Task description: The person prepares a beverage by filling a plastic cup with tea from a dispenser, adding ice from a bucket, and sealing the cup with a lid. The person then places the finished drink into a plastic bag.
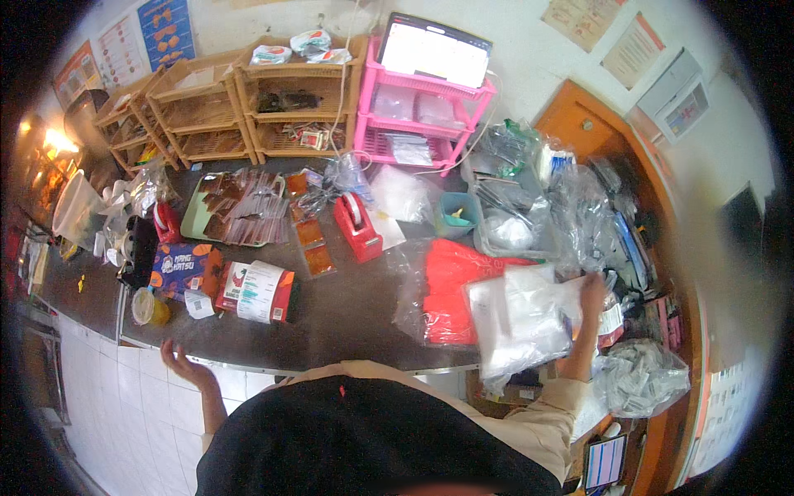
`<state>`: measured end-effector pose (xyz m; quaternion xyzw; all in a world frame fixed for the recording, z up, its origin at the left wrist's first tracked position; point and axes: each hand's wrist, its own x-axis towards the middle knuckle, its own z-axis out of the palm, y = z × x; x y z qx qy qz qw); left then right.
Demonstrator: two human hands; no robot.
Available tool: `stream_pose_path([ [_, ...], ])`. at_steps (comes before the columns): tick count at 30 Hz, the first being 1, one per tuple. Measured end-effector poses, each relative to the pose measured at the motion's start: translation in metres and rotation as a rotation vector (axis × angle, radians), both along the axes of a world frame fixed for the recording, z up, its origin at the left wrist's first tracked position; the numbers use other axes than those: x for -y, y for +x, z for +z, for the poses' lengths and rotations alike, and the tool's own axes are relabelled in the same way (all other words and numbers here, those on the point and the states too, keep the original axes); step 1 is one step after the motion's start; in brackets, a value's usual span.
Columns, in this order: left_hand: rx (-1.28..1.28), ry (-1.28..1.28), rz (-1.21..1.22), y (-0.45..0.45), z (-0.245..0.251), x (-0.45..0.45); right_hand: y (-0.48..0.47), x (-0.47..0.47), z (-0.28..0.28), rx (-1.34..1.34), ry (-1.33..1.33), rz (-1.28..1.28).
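Observation:
My left hand (184, 367) hovers by the front edge of the dark counter (353, 310), fingers apart and holding nothing. Nearest to it stands a lidded plastic cup (149, 307) with yellow contents. Behind the cup are a purple food box (186, 263) with an orange pattern and a red and white food box (226, 282) with a paper slip (262, 291) on its top. On the right, my right hand (593, 296) is at the far edge of a stack of clear plastic bags (524, 322). Its fingers are blurred, so any grip is unclear. Red plastic bags (450, 291) lie partly beneath that stack.
A red tape dispenser (358, 228), sauce sachets (310, 234) and a green tray (198, 214) of packets sit mid-counter. Tan racks (248, 102), a pink rack (371, 93) and a screen (434, 49) line the back. Crumpled bags (645, 378) crowd the right side.

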<state>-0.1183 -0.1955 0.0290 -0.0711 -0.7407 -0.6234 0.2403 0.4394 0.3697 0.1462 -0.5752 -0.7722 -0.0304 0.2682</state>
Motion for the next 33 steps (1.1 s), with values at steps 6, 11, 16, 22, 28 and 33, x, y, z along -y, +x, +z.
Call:
stream_pose_path([
  [6,0.196,-0.233,-0.836,0.034,0.031,-0.113,-0.151,0.109,0.117,0.047,-0.093,0.212],
  [11,0.522,-0.182,-1.791,0.079,0.053,-0.176,-0.24,0.197,0.102,-0.684,-0.882,0.552],
  [16,1.064,0.39,-2.168,0.071,0.062,-0.16,-0.266,0.235,0.055,-0.707,-0.985,0.825],
  [22,1.114,0.555,-2.275,0.053,0.071,-0.125,-0.264,0.282,0.015,-1.147,-1.317,0.686],
  [28,1.404,0.453,-2.102,0.037,0.066,-0.127,-0.257,0.311,0.009,-0.9,-1.375,0.197],
  [33,1.754,0.541,-1.816,0.029,0.051,-0.13,-0.241,0.316,-0.003,-0.338,-1.068,0.355],
])
